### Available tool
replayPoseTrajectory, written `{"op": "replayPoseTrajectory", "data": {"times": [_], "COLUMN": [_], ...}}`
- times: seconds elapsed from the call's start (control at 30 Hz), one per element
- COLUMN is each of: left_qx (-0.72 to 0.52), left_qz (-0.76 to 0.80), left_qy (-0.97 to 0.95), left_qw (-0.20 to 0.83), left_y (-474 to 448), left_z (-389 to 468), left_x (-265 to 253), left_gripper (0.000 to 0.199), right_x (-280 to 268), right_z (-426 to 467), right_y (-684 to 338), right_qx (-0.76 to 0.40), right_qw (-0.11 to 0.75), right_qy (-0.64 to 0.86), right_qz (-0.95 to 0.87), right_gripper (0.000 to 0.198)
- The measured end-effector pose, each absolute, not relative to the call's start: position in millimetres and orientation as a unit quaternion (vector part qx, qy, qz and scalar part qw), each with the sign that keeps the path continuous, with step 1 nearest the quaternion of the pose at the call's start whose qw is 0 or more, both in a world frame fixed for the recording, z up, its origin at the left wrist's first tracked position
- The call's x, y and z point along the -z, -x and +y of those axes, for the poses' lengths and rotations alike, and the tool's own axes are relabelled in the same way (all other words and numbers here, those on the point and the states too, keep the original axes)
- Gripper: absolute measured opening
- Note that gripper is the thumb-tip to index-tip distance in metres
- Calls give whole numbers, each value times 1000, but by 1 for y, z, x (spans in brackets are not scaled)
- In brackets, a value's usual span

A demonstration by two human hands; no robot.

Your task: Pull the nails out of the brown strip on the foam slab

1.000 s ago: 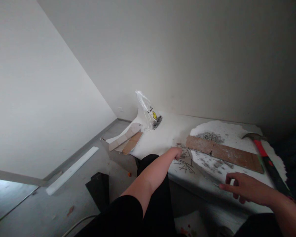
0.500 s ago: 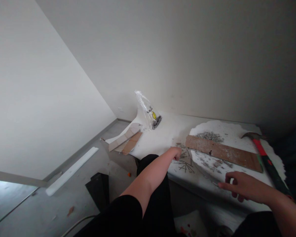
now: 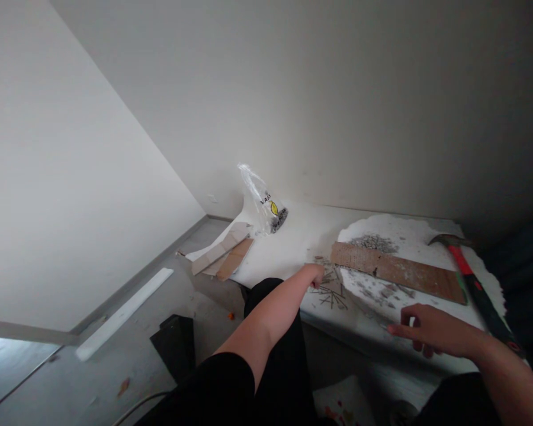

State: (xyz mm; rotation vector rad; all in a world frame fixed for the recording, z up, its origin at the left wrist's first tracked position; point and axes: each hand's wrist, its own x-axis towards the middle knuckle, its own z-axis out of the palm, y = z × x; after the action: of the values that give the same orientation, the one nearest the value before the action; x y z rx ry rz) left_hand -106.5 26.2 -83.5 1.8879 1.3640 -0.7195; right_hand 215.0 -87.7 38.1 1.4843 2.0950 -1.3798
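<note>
My left hand (image 3: 313, 276) reaches down to a loose pile of nails (image 3: 333, 297) on the white work surface (image 3: 299, 236). Its fingers are curled closed, and whatever is in them is hidden. My right hand (image 3: 430, 331) hovers over the near edge, fingers bent but apart, with nothing visible in it. Beyond it a dusty brown board (image 3: 408, 277) lies across a white scalloped sheet (image 3: 350, 228). Behind the board is a heap of small grey metal pieces (image 3: 375, 243). A claw hammer (image 3: 466, 269) with a red and black handle rests at the board's right end.
A clear plastic bag (image 3: 266, 204) with dark contents stands near the wall. Cardboard strips (image 3: 235, 259) lie at the surface's left end. On the floor are a long white strip (image 3: 127, 313) and a dark angular object (image 3: 175, 343). Dark folds (image 3: 530, 284) border the right side.
The view has shifted slightly, so everything sits a little further left. My left hand stays at the nails, and my right hand keeps nearly the same pose.
</note>
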Motion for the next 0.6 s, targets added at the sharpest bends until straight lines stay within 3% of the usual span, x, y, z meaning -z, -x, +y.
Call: {"op": "replayPoseTrajectory", "data": {"times": [0.17, 0.43, 0.6], "left_qx": [329, 319, 313], "left_qz": [546, 547, 546], "left_qy": [-733, -733, -736], "left_qw": [238, 249, 248], "left_y": [102, 99, 97], "left_z": [24, 17, 17], "left_x": [71, 53, 52], "left_gripper": [30, 22, 26], "right_x": [-37, -9, -14], "right_z": [-85, -76, -81], "right_y": [-215, -186, -179], "right_qx": [473, 480, 506], "right_qw": [113, 233, 216], "right_qy": [-504, -472, -463], "right_qz": [714, 702, 695], "right_gripper": [56, 52, 58]}}
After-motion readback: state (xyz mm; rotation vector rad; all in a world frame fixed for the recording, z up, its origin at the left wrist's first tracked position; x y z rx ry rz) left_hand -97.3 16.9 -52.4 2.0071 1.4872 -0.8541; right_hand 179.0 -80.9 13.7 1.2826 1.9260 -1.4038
